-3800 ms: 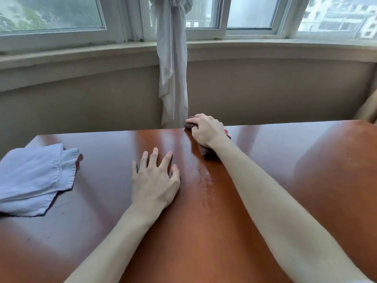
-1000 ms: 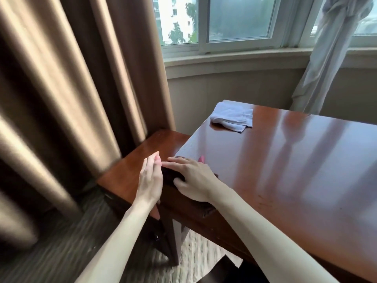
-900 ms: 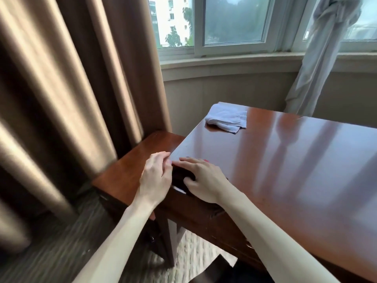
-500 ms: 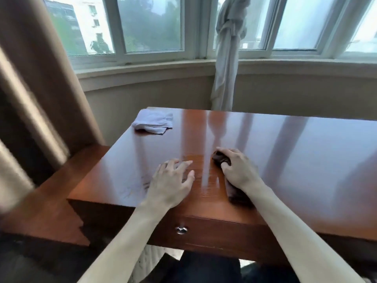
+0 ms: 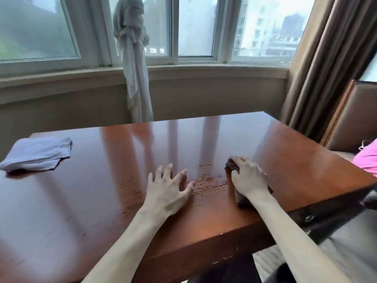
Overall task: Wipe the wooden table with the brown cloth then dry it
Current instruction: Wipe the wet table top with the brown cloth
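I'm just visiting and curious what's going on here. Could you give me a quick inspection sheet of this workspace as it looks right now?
Surface: wooden table, glossy, with a streaky wet patch between the two hands.
Job's things: brown cloth under the right hand near the table's right side; folded pale cloth lying untouched at the far left.
Clutter: nothing seen on the table.
Hands: right hand presses on the brown cloth, fingers curled over it; left hand rests on the table, fingers spread.
Cables: nothing seen.
Surroundings: bay window behind the table, tied-up white curtain, brown drapes at right, something pink at the right edge.
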